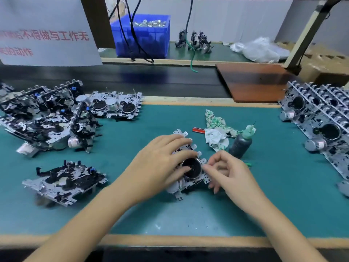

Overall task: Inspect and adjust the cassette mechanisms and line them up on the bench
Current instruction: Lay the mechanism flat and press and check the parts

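Note:
A metal cassette mechanism (190, 168) with a black round flywheel lies on the green mat (132, 214) at the centre. My left hand (162, 163) lies over its left side and grips it, fingertips at the flywheel. My right hand (224, 171) touches its right edge with pinched fingers. A heap of mechanisms (45, 116) sits at the left, one single mechanism (64, 181) in front of it. A flat pair of mechanisms (117, 105) lies behind. A leaning row of mechanisms (321, 120) stands at the right.
A dark bottle with a green nozzle (241, 142), a crumpled rag (217, 133) and a red-handled tool (199, 130) lie just behind my hands. A brown board (258, 82), a blue bin (143, 35) and a plastic bag (262, 48) stand farther back.

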The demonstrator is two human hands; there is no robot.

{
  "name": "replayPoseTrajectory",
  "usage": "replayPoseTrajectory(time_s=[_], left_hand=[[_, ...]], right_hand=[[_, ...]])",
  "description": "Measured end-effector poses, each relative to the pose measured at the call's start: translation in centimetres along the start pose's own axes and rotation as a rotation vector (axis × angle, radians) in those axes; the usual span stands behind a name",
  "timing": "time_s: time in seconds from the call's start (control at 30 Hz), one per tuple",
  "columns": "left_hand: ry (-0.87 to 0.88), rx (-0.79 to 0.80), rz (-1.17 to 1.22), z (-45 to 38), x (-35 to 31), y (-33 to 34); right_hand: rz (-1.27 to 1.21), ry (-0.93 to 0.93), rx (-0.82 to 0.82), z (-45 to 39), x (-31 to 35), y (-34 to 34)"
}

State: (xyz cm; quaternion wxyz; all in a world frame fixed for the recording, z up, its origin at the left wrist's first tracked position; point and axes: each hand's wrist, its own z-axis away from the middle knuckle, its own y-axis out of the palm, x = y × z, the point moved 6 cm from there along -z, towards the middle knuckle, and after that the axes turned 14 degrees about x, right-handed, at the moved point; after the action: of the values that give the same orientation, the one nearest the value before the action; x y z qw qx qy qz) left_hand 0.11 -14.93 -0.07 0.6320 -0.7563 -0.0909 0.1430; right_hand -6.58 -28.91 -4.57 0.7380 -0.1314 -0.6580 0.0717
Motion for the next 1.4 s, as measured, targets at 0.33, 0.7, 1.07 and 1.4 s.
replayPoseTrajectory(time_s=[0.33,0.7,1.07,1.4], left_hand=[[-0.528,-0.218,0.251,5.6,-0.6,2.6],[-0.289,-0.086,0.897,1.0,3.4,5.0],[-0.152,0.105,0.810,1.6,3.1,6.9],[-0.162,0.135,0.744,1.4,2.4,6.9]], right_hand=[[-0.059,0.082,0.049,4.0,-3.0,1.3],[0.196,-0.216,-0.081,4.7,-1.8,1.2],[0.331,-0.109,-0.347,3.2,-3.5,-1.9],[0.260,-0.116,-0.324,3.0,-3.7,-2.1]])
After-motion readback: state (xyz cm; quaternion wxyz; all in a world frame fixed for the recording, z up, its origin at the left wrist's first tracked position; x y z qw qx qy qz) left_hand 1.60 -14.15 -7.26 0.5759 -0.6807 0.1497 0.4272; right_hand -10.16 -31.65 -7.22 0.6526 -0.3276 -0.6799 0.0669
